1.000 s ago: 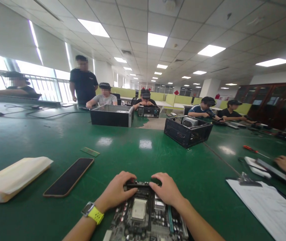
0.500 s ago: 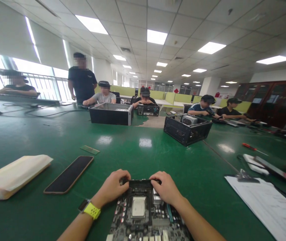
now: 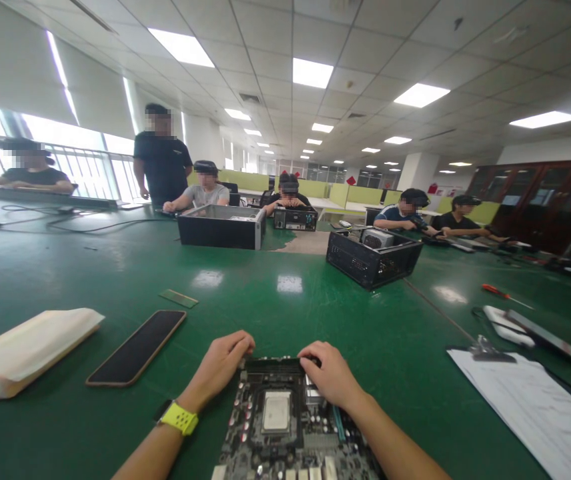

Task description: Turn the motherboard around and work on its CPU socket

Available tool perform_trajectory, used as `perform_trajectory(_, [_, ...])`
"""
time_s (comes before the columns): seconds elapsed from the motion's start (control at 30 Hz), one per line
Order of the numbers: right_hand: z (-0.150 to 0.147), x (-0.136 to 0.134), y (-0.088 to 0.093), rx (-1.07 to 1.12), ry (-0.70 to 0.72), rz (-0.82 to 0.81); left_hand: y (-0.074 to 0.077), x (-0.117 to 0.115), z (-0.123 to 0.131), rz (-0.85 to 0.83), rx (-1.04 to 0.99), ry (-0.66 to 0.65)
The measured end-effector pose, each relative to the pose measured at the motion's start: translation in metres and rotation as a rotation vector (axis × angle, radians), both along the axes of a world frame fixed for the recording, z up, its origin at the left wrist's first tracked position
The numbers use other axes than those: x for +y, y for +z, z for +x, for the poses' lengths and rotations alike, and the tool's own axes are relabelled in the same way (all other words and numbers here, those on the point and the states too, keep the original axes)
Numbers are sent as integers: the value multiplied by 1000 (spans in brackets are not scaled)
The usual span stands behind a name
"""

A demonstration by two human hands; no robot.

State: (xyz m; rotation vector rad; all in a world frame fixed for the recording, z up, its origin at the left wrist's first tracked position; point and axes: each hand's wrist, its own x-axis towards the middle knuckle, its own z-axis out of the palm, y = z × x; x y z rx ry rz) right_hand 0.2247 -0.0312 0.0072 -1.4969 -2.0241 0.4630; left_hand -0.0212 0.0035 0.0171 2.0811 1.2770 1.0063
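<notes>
A motherboard (image 3: 310,423) lies in front of me, with a silver processor (image 3: 276,412) in its socket and a long black slot (image 3: 275,365) along its far edge. My right hand (image 3: 333,375) grips the board's far right corner, thumb on the slot's end and fingers curled over the edge. At the far left corner is my left hand (image 3: 225,360), its fingers bent and pressed together just beyond the slot's end. Its fingertips are partly hidden, and whether they touch the board I cannot tell. A yellow-green watch strap (image 3: 180,418) circles my left wrist.
Left of the board lie a phone (image 3: 138,347), a thin green strip (image 3: 179,298) and a padded envelope (image 3: 30,350). A clipboard (image 3: 520,393) and a red screwdriver (image 3: 498,291) lie right. Computer cases (image 3: 220,229) (image 3: 373,260) stand farther back, with several people beyond.
My left hand has shifted up and left, uncovering the slot's left end. My right hand has stayed at its corner. Another person's hand at the right edge has gone out of view.
</notes>
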Motion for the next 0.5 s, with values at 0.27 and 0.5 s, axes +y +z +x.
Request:
perform_trajectory(0.27, [0,0,-2,13,14,12,-1,-3,4,19,122,-65])
perform_trajectory(0.5, [-5,-13,21,10,-81,57,-1,-1,7,26,64,9])
